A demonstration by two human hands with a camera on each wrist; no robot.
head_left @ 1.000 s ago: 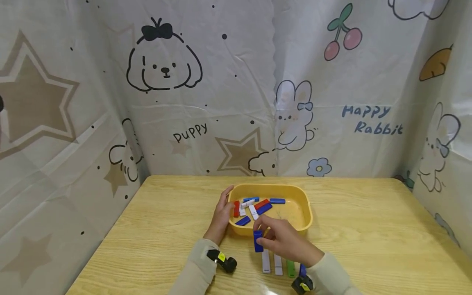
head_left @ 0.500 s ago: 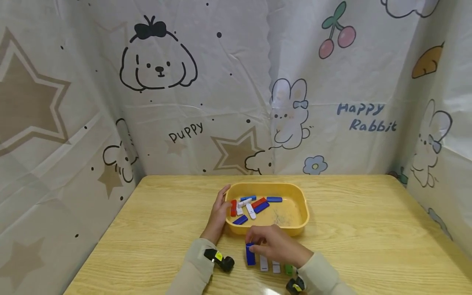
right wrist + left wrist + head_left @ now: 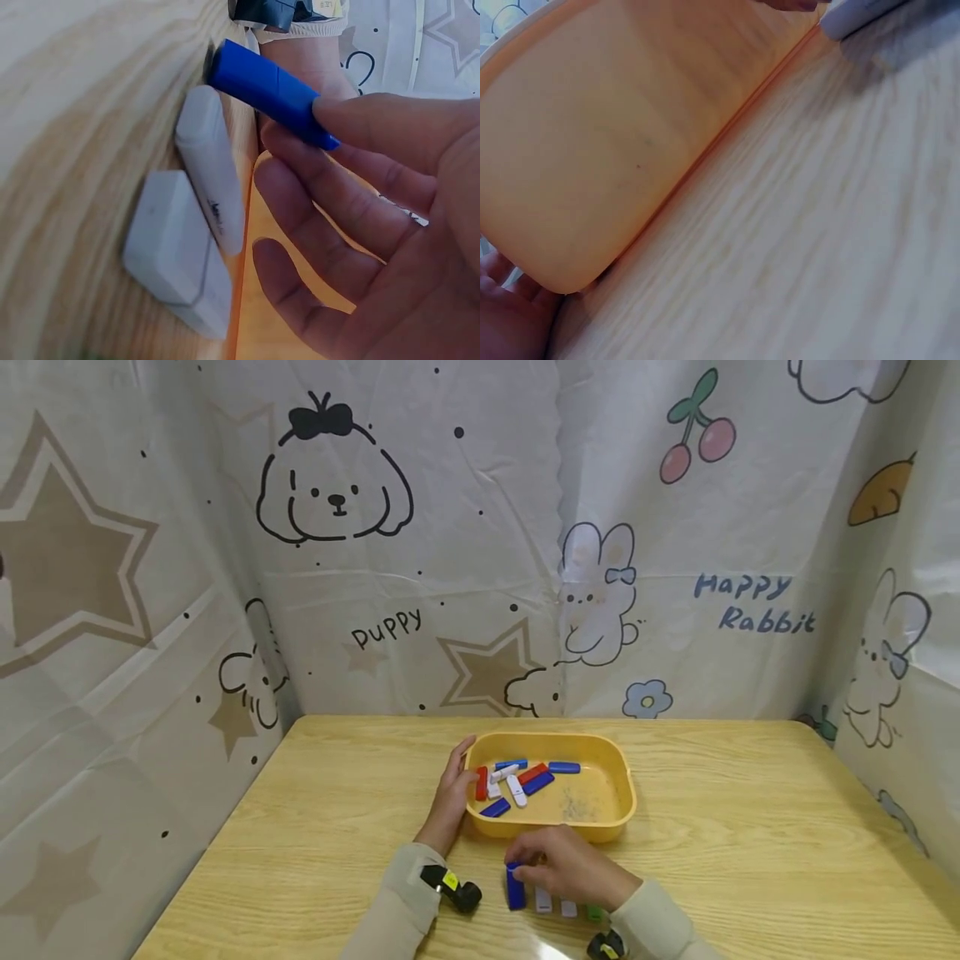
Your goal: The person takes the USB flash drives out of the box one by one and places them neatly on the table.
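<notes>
My right hand (image 3: 572, 866) pinches a blue capped stick (image 3: 266, 90), which looks like a USB flash drive, between thumb and fingers. Its far end is at or just above the table, left of a row of similar sticks. In that row are a white stick (image 3: 210, 169), a second white stick (image 3: 180, 251) and a green stick (image 3: 595, 912), partly hidden under my right hand. My left hand (image 3: 448, 797) grips the left side of a yellow plastic tub (image 3: 551, 831), thumb at the rim. Inside lie several red, white and blue sticks (image 3: 538, 783).
The wooden table (image 3: 750, 827) extends to both sides of the tub. A printed curtain (image 3: 450, 568) encloses the back and sides. Each wrist wears a small black camera (image 3: 452, 887). Grey specks (image 3: 577, 806) mark the tub's floor.
My right hand has carried the blue stick down toward me from the tub's front rim to the left end of the row. The left hand has stayed on the tub.
</notes>
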